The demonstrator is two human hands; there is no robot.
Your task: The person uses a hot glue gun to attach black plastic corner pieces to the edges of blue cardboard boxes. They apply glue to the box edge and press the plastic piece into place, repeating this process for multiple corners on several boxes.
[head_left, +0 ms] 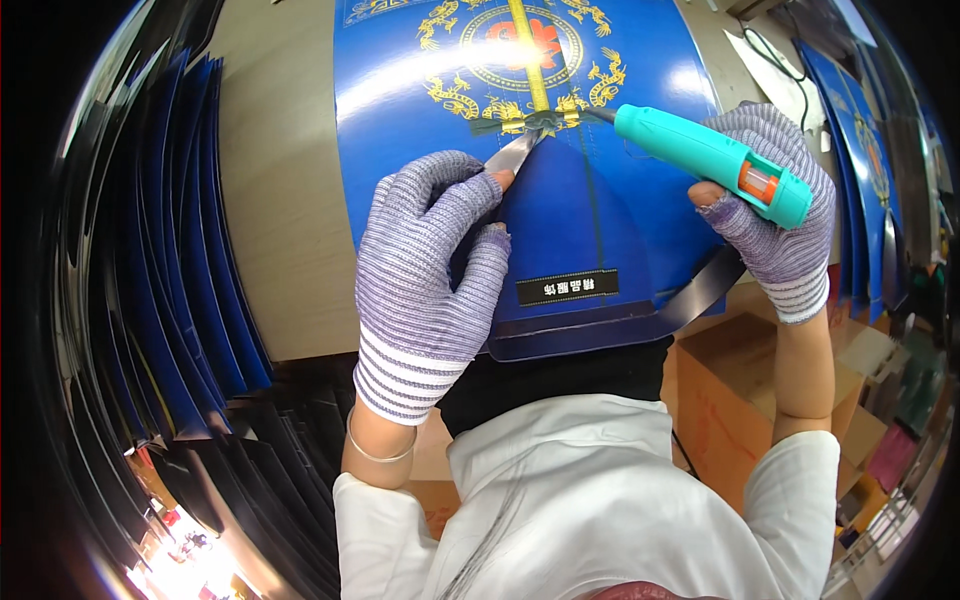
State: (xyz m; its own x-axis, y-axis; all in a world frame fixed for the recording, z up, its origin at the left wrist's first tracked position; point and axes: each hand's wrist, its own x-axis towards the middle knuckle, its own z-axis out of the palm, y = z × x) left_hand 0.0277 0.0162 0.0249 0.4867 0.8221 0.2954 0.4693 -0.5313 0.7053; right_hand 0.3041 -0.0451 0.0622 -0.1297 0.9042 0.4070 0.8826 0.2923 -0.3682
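Your right hand (775, 205) is closed around the teal glue gun (715, 160), nozzle touching the small dark bow (525, 122) on the gold ribbon (530, 60) of the blue gift-box lid (600, 215). Your left hand (430, 270) pinches a thin metal tool (513, 152) just below that bow. Risk: bare left fingertips sit very near the nozzle, so likely burn. Excess glue could smear the glossy lid; a slipping blade may shift the bow off centre.

purple-grey striped knit fingerless gloves on left hand (425, 270) and right hand (780, 215), white sleeves, thin bracelet on left wrist
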